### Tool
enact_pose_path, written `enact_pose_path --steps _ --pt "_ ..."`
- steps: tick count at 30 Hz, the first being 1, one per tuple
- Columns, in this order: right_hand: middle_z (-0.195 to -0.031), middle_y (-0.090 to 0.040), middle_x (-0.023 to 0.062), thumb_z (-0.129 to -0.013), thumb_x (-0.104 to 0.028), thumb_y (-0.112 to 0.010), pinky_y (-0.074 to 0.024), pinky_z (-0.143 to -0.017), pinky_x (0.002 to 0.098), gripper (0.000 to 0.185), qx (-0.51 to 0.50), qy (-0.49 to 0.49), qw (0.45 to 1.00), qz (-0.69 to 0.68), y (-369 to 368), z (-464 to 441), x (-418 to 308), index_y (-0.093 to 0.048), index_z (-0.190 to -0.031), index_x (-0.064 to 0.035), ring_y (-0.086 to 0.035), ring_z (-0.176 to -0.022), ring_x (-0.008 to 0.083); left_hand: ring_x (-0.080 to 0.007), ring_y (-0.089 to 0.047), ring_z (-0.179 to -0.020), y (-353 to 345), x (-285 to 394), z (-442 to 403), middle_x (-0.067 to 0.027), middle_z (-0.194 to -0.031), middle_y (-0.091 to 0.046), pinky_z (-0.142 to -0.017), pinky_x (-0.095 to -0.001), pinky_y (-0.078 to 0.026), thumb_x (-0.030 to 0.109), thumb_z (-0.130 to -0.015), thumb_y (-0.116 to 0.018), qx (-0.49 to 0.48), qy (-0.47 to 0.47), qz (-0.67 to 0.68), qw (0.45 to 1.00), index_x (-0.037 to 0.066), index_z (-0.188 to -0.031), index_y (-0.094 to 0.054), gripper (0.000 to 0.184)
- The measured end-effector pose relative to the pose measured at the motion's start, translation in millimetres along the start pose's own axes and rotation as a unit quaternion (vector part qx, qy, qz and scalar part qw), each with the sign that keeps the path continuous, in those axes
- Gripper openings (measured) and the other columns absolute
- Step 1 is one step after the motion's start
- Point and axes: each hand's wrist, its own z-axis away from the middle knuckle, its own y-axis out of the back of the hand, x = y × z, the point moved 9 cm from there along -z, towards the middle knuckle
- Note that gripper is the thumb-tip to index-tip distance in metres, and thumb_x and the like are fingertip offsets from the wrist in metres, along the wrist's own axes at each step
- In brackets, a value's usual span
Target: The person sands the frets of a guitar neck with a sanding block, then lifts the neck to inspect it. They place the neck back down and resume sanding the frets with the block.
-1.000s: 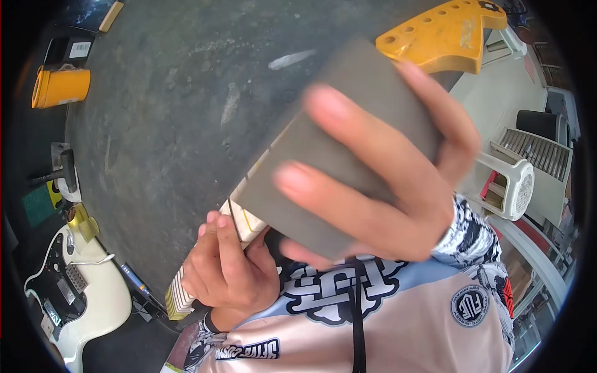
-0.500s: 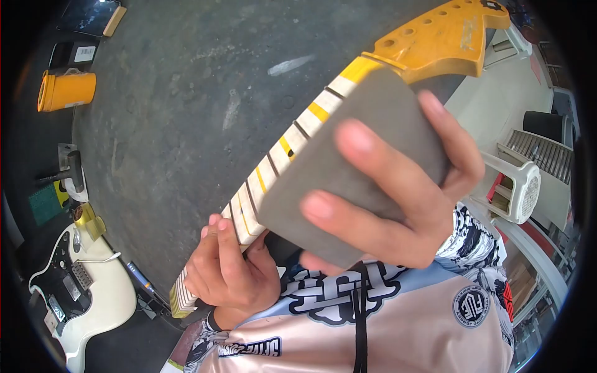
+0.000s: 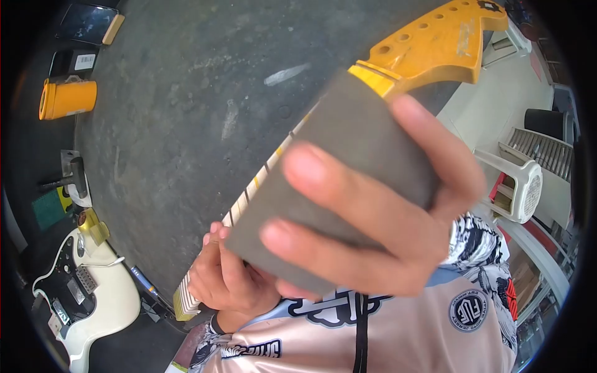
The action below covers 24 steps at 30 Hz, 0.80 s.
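Observation:
A guitar neck (image 3: 375,79) runs diagonally across the head view, its amber headstock (image 3: 429,45) at the upper right. Pale and yellow patches show along the fretboard between dark fret lines. My left hand (image 3: 229,276) is wrapped around the lower part of the neck, near its striped end (image 3: 186,301). Spread over a grey sheet of sandpaper (image 3: 354,124), my right hand (image 3: 392,224) keeps it against the fretboard with the fingers on top. The sheet hides much of the fretboard, and the thumb is mostly covered.
A dark worktop (image 3: 180,112) lies beneath the neck. Along the left are a phone (image 3: 87,23), an orange cup (image 3: 71,98), a hammer (image 3: 78,177) and a white guitar body (image 3: 112,295). A white plastic stool (image 3: 527,189) stands at the right.
My right hand and the sandpaper have slid toward the left and slightly down across the fretboard, covering more of it and uncovering the yellow area by the headstock. My left hand stays on the neck.

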Motion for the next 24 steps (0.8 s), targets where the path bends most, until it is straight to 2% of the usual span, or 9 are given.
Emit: enact_pose_path --steps 4,8,11,14,19,22,24 --pt "-0.113 -0.072 0.0064 -0.096 -0.064 -0.051 -0.0503 -0.098 0.0485 0.041 -0.042 -0.06 0.997 -0.006 12.0 23.4 4.5 -0.071 -0.113 -0.0327 -0.064 -0.106 0.0294 -0.0265 -0.067 -0.077 0.1 1.6 -4.3 -0.0129 -0.102 -0.073 -0.064 -0.0349 -0.045 0.038 -0.094 -0.07 -0.006 0.012 0.002 1.0 0.006 -0.123 -0.063 0.044" --pt "-0.125 -0.065 0.0075 -0.097 -0.067 -0.046 -0.0478 -0.101 0.0531 0.047 -0.076 -0.029 0.997 0.01 32.9 55.0 1.0 -0.065 -0.124 -0.0335 -0.065 -0.111 0.0223 -0.0262 -0.068 -0.077 0.4 2.4 -6.0 -0.0119 -0.102 -0.073 -0.064 -0.0347 -0.044 0.039 -0.094 -0.071 -0.01 0.014 -0.011 1.0 0.006 -0.123 -0.063 0.045" --pt "-0.131 -0.062 0.0077 -0.096 -0.069 -0.044 -0.0467 -0.102 0.0548 0.051 -0.142 0.033 0.989 0.016 38.5 59.4 -3.4 -0.062 -0.129 -0.0343 -0.063 -0.118 0.0174 -0.026 -0.067 -0.077 0.0 3.0 -5.4 -0.0113 -0.101 -0.073 -0.064 -0.0345 -0.044 0.038 -0.094 -0.071 -0.007 0.017 -0.011 1.0 0.007 -0.124 -0.063 0.044" --pt "-0.135 -0.059 0.0083 -0.094 -0.07 -0.048 -0.0442 -0.106 0.0548 0.053 -0.13 0.054 0.99 0.013 24.5 47.2 -9.3 -0.061 -0.133 -0.0355 -0.059 -0.125 0.0132 -0.026 -0.068 -0.077 0.1 2.6 -3.7 -0.0111 -0.101 -0.073 -0.064 -0.0342 -0.044 0.038 -0.093 -0.072 -0.003 0.016 -0.007 1.0 0.007 -0.124 -0.063 0.044" --pt "-0.133 -0.063 0.0085 -0.094 -0.063 -0.055 -0.0433 -0.107 0.0526 0.046 -0.115 -0.003 0.993 -0.022 7.4 31.5 1.1 -0.063 -0.131 -0.0363 -0.06 -0.123 0.0212 -0.0258 -0.067 -0.076 0.4 1.2 -4.5 -0.011 -0.102 -0.073 -0.064 -0.0342 -0.045 0.035 -0.095 -0.07 -0.005 0.015 0.002 1.0 0.007 -0.124 -0.063 0.042" --pt "-0.13 -0.067 0.0053 -0.095 -0.059 -0.057 -0.0474 -0.105 0.0466 0.039 -0.091 -0.011 0.995 -0.039 -2.0 13.9 0.6 -0.069 -0.124 -0.0351 -0.057 -0.122 0.0356 -0.0258 -0.067 -0.076 -0.2 -0.4 -0.8 -0.0108 -0.102 -0.073 -0.064 -0.0342 -0.045 0.034 -0.096 -0.067 -0.008 0.015 -0.006 1.0 0.007 -0.124 -0.064 0.039" --pt "-0.128 -0.068 0.0039 -0.096 -0.057 -0.056 -0.0494 -0.103 0.0443 0.036 -0.088 0.012 0.995 -0.044 -6.0 6.3 -3.9 -0.071 -0.12 -0.034 -0.054 -0.123 0.041 -0.0258 -0.067 -0.077 -0.3 -0.4 2.2 -0.0107 -0.102 -0.073 -0.065 -0.0342 -0.045 0.032 -0.096 -0.065 -0.013 0.018 -0.017 1.0 0.007 -0.124 -0.064 0.037"
